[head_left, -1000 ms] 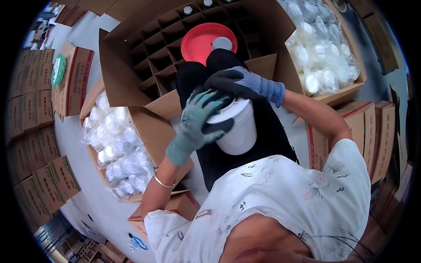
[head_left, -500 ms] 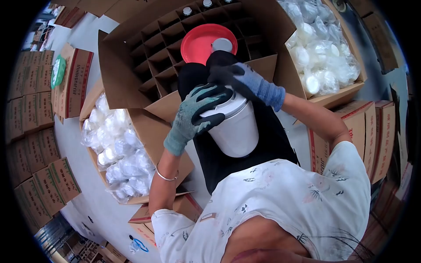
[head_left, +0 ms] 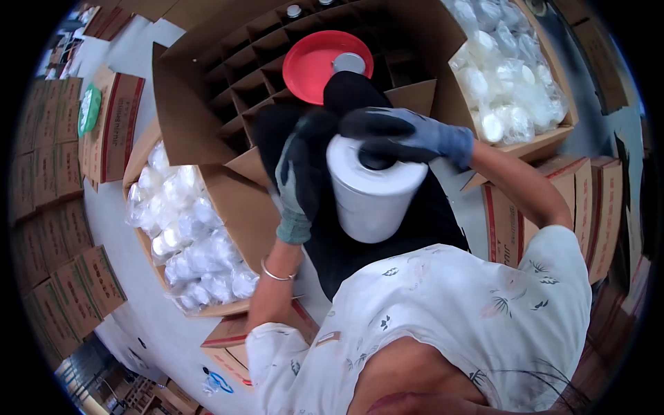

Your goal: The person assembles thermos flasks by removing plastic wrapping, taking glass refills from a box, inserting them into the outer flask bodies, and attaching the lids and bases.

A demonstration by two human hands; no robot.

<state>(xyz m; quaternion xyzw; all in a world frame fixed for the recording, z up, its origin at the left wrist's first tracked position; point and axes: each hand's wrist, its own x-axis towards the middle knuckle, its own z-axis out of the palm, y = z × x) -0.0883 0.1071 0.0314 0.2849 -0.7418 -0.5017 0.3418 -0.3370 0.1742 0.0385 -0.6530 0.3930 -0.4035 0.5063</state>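
A white cylindrical canister stands tilted between the dark-clad thighs, its pale top facing up and away. My right hand, in a blue-grey glove with dark fingers, lies across that top; its fingers curl down at the middle, where a dark round patch shows. Whether that patch is an opening or glove is unclear. My left hand, in a green-grey glove with a dark palm, is upright by the canister's left side. Its fingers are extended but blurred, and I cannot tell whether they touch the canister.
A divided carton stands beyond the knees, holding a few capped bottles. On it rests a red basin with a grey round lid. Boxes of bagged white pieces flank the legs on both sides. Stacked cartons line the left.
My left hand has come off the canister's top to its left side. My right hand has shifted right, fingers now at the middle of the top. The canister has tilted slightly.
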